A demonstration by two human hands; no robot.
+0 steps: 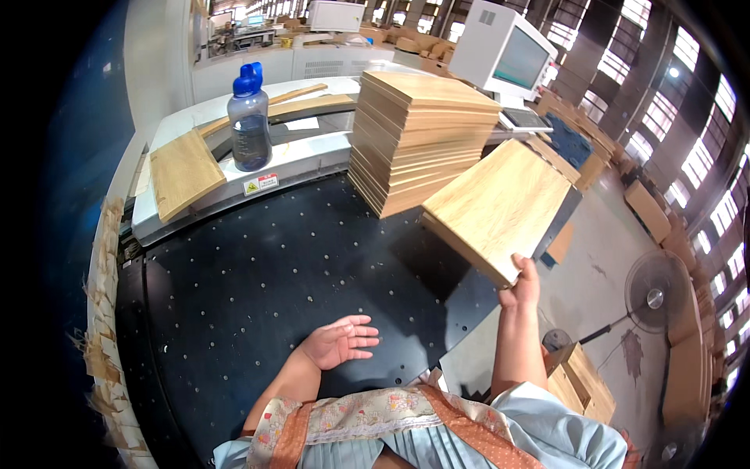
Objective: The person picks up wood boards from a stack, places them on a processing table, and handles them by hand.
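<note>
My right hand (523, 283) grips the near corner of a light wooden board (500, 203), thumb on top and fingers underneath. The board is tilted above the right edge of the black table (258, 258), and its thick side suggests more than one panel, though I cannot tell. Just behind it rises a tall stack of wooden boards (418, 141) on the table. My left hand (341, 342) hovers over the near part of the table with its fingers spread and nothing in it.
On the white machine ledge stands a blue-capped water bottle (251, 125), beside a loose wooden board (186, 173). A monitor (508, 55) and keyboard (525, 119) are at the back right. A fan (655, 298) and wooden pieces (584, 383) occupy the floor at right.
</note>
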